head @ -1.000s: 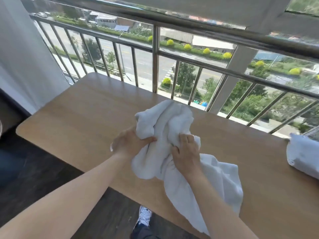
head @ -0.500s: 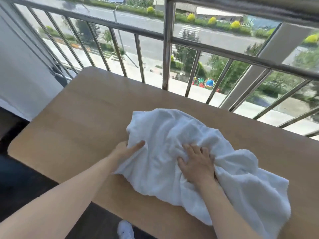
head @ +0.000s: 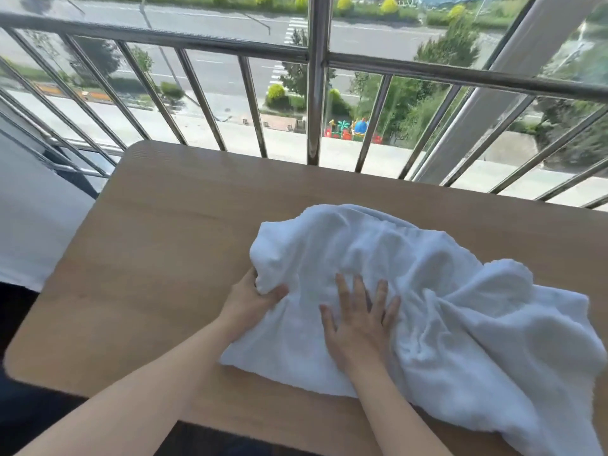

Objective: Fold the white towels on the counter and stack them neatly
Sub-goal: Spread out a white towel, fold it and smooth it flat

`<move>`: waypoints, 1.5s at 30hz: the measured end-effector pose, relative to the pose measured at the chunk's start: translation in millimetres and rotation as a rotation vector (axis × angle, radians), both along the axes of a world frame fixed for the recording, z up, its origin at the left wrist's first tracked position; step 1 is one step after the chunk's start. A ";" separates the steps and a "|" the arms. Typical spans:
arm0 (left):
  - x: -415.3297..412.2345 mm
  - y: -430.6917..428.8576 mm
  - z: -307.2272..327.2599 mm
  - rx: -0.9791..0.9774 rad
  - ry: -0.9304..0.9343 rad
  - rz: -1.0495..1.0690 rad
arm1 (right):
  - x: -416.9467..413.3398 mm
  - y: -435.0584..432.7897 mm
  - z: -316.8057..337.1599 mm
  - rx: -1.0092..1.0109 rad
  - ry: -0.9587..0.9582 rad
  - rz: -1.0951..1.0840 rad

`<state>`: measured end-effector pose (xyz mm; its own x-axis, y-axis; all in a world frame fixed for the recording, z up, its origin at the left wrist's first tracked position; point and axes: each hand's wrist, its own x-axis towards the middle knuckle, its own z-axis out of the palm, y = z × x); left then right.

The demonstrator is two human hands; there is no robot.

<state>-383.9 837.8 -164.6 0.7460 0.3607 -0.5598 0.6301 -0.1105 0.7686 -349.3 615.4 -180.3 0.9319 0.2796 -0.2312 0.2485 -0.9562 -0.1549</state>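
A pale curtain (head: 29, 232) hangs at the far left, beside the rounded corner of the light wooden counter (head: 158, 245). The person's left hand (head: 251, 299) pinches the left edge of the crumpled white terry towel (head: 444, 291), thumb over a fold and the other fingers hidden beneath the cloth. Just to its right, the right hand (head: 357, 319) lies flat on the towel with fingers straight and spread, pressing it onto the counter. The towel sprawls toward the counter's right and near edges. Behind the counter runs a steel railing (head: 316, 80).
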 end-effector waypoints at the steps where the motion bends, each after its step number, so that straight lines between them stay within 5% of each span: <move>1: -3.8 11.9 -1.5 0.016 0.002 -0.006 | -0.5 7.6 1.0 -0.014 0.004 -0.050; 4: -3.6 43.8 -2.4 -0.047 0.002 -0.046 | -2.5 36.9 2.8 0.013 -0.020 -0.164; 10: 69.9 75.2 1.7 -0.493 0.036 0.092 | -26.8 60.2 -19.3 0.080 -0.133 -0.172; 19: 94.4 87.9 5.8 -0.424 -0.355 -0.065 | -30.7 64.9 -21.5 0.089 -0.151 -0.111; 23: 80.0 113.4 -14.9 -0.148 -0.120 0.133 | -30.5 63.8 -24.0 0.050 -0.116 -0.061; 26: 106.3 125.1 -19.4 -0.114 -0.019 0.017 | -26.9 62.4 -25.0 0.039 -0.115 -0.036; 31: 139.9 115.8 -10.2 -0.084 -0.181 -0.076 | -26.4 61.8 -24.7 0.009 -0.104 -0.032; 35: 135.7 122.3 -7.9 -0.286 -0.397 -0.077 | -30.1 65.0 -25.5 0.034 -0.102 -0.051; 40: 128.8 137.8 -35.4 0.201 -0.267 0.066 | -26.3 69.5 -27.3 -0.015 -0.066 0.005; 45: 100.3 132.4 -25.1 0.034 -0.209 0.132 | -22.5 68.8 -27.4 -0.020 -0.044 0.012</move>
